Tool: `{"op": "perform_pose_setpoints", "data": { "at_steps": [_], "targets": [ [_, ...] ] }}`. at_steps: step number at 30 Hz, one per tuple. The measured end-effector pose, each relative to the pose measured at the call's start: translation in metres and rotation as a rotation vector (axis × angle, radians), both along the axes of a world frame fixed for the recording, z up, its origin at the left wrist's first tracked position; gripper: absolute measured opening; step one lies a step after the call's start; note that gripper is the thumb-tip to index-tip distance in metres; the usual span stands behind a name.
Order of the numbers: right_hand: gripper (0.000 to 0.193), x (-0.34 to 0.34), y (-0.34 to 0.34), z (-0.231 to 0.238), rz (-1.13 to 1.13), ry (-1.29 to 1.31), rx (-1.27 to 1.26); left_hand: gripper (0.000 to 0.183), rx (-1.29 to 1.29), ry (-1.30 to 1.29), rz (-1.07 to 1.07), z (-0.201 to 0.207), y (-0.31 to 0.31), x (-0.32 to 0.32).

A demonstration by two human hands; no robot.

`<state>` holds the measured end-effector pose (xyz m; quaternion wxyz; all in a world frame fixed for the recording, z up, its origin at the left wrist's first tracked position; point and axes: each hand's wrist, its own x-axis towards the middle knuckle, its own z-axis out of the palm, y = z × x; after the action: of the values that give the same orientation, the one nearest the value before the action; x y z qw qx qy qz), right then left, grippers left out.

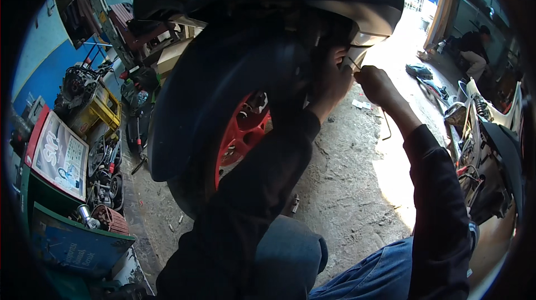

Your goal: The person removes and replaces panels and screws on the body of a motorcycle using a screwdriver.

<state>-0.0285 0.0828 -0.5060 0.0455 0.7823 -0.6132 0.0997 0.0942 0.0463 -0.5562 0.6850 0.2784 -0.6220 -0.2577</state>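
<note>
The front of a motorcycle stands before me, with a dark front fender point(223, 85) over a red wheel point(245, 138). My left hand point(332, 82) reaches up beside the fender, under the fairing point(363, 21). Its fingers are curled, but what they hold is hidden in shadow. Close to its right, my right hand point(377, 85) is closed round a thin metal rod tool point(354, 63). The tool's upper end points at the fairing's light lower edge, near my left fingers. Below the right hand hangs a thin bent rod point(387, 127); whether it belongs to the same tool I cannot tell.
Engine parts point(78, 85), a yellow crate point(103, 110) and a pink basket point(111, 219) line the left side. Motorcycle body parts point(491, 138) lie at the right. A person point(474, 51) sits at the far right. Small bits lie on the rough concrete floor point(346, 177).
</note>
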Motion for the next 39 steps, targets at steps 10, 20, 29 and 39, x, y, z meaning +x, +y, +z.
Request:
{"op": "perform_pose_setpoints", "data": {
  "at_steps": [10, 20, 29, 39],
  "targets": [
    [0.014, 0.013, 0.026, -0.014, 0.199, -0.603, -0.189, 0.026, 0.071, 0.203, -0.020, 0.030, 0.039, -0.001],
    [0.024, 0.053, 0.039, -0.006, 0.242, -0.884, -0.309, 0.017, 0.098, 0.165, -0.133, 0.060, 0.071, 0.029],
    [0.024, 0.102, 0.075, 0.018, 0.422, -1.095, -0.413, 0.020, -0.165, 0.389, -0.138, 0.096, 0.103, 0.059],
    [0.028, 0.135, 0.081, 0.027, 0.510, -1.260, -0.502, 0.015, -0.200, 0.363, -0.188, 0.110, 0.118, 0.083]
  ]
}}
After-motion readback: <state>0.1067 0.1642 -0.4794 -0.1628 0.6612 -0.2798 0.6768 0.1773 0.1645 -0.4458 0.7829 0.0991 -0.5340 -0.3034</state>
